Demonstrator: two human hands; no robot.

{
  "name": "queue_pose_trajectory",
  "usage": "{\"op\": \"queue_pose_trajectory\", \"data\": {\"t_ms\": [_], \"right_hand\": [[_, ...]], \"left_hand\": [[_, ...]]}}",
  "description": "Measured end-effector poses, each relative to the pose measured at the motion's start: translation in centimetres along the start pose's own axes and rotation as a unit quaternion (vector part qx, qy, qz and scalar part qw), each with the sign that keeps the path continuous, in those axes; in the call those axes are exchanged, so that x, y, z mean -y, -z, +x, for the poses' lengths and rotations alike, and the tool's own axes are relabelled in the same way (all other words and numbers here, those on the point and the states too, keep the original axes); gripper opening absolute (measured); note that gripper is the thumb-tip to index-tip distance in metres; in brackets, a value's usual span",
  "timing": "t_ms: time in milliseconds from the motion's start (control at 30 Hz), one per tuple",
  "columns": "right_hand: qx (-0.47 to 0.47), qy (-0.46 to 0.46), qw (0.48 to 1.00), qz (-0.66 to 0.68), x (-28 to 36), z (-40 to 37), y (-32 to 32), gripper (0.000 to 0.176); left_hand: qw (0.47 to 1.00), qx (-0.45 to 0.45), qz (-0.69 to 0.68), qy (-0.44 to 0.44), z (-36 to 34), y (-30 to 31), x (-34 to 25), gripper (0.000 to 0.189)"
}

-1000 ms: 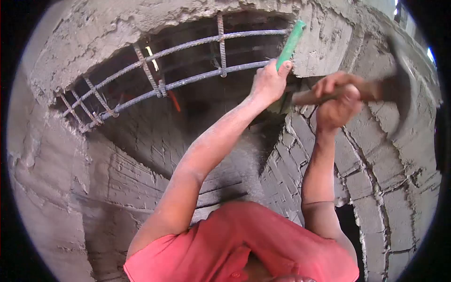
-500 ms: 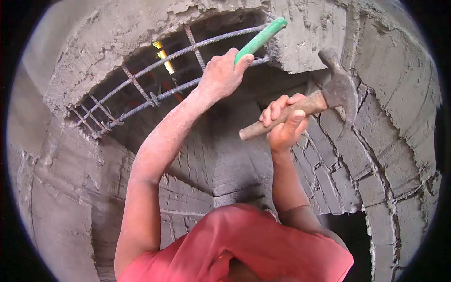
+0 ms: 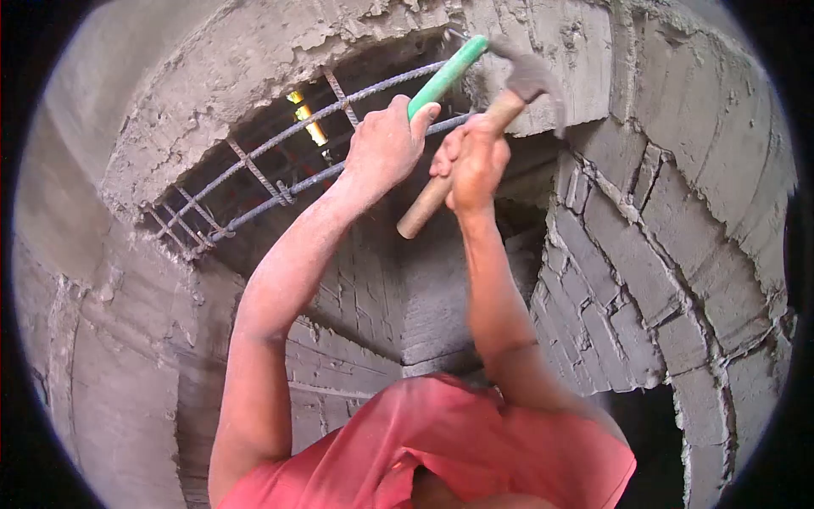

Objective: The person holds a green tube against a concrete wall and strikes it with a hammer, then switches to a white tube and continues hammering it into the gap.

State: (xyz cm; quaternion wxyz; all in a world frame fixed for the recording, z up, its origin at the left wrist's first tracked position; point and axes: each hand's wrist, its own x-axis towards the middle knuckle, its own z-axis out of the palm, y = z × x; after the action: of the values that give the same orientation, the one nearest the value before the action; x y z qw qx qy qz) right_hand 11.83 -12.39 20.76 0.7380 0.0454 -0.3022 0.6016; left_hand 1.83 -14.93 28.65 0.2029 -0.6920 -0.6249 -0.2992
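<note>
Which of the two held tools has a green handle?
The chisel in the left hand; its handle is green, while the hammer in the right hand has a bare wooden one.

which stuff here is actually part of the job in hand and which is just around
In use:
left hand gripping green chisel
right hand gripping hammer
chipped concrete at the chisel tip

Just around:
rebar
brick wall
</note>
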Motion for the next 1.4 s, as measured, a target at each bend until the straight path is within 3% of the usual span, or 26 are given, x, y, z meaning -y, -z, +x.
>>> {"op": "queue_pose_trajectory", "data": {"t_ms": [100,200,233,267,300,367,400,433,567,600,833,900,1000,1067,1100,1167,1233,1300,1367,1400], "right_hand": [[0.001,0.104,0.991,0.088,2.0,-0.5,-0.1,0.041],[0.000,0.273,0.952,0.135,1.6,-1.1,-0.7,0.040],[0.003,0.272,0.953,0.135,1.1,-0.3,-0.5,0.040],[0.022,0.126,0.992,0.009,0.5,0.6,-0.2,0.039],[0.038,-0.028,0.992,-0.115,0.2,0.9,0.1,0.038],[0.069,-0.051,0.968,-0.236,-0.2,0.7,-1.2,0.037],[0.069,-0.042,0.982,-0.173,-0.6,-0.6,-1.1,0.036],[0.051,-0.001,0.995,-0.091,-1.6,-1.7,-0.7,0.038],[0.054,0.286,0.953,0.083,-0.1,-3.6,-1.0,0.042],[0.053,0.300,0.950,0.071,0.6,-3.4,-0.6,0.044],[-0.010,0.152,0.984,0.093,0.6,-2.7,0.9,0.043],[-0.019,0.143,0.986,0.084,0.7,-3.4,0.6,0.042],[-0.018,0.164,0.983,0.077,0.6,-3.8,0.3,0.042],[-0.038,0.225,0.964,0.136,-0.6,-3.1,-0.5,0.042],[-0.038,0.136,0.947,0.287,-1.7,-2.5,-0.7,0.040],[-0.003,0.052,0.999,-0.013,-2.8,-0.2,-1.2,0.035],[-0.016,0.005,0.999,0.033,-0.2,0.2,-2.6,0.033],[-0.028,0.094,0.995,0.016,0.5,-0.3,-1.6,0.040],[-0.069,0.151,0.976,0.139,1.7,-1.7,-2.3,0.045],[-0.080,0.238,0.964,0.083,1.7,-1.8,-2.6,0.049]], "left_hand": [[1.000,-0.009,-0.014,0.001,0.1,0.4,-0.2,0.043],[1.000,0.014,-0.013,0.016,0.0,0.9,0.2,0.043],[1.000,0.019,-0.009,0.005,0.2,0.8,0.2,0.043],[1.000,0.026,-0.009,-0.002,0.2,0.7,0.2,0.042],[0.999,0.030,-0.010,0.001,0.2,0.2,0.7,0.042],[0.996,0.056,-0.051,-0.056,0.9,-0.7,2.4,0.044],[0.983,0.028,0.083,-0.158,1.2,-0.3,2.4,0.049],[0.998,0.047,-0.029,-0.003,1.1,0.5,1.3,0.050],[0.998,0.061,-0.016,0.001,1.3,1.6,1.7,0.051],[0.997,0.073,-0.009,0.012,1.4,2.1,1.4,0.051],[0.997,0.078,-0.014,-0.012,1.4,2.8,1.3,0.054],[0.998,0.049,-0.010,-0.049,1.4,2.8,1.6,0.054],[0.998,0.043,0.044,-0.026,1.0,3.1,1.1,0.053],[0.995,0.031,0.089,-0.031,0.9,2.6,1.1,0.052],[0.995,0.032,0.086,-0.032,1.0,2.8,0.9,0.052],[0.995,0.072,0.067,0.008,1.0,3.1,0.4,0.056],[0.997,0.063,0.043,-0.008,0.6,2.4,1.1,0.056],[0.998,0.016,0.050,-0.033,1.1,2.4,1.2,0.048],[0.999,0.011,0.036,-0.032,1.2,2.3,1.6,0.049],[0.999,0.020,0.035,-0.025,1.2,2.5,1.5,0.050]]}}
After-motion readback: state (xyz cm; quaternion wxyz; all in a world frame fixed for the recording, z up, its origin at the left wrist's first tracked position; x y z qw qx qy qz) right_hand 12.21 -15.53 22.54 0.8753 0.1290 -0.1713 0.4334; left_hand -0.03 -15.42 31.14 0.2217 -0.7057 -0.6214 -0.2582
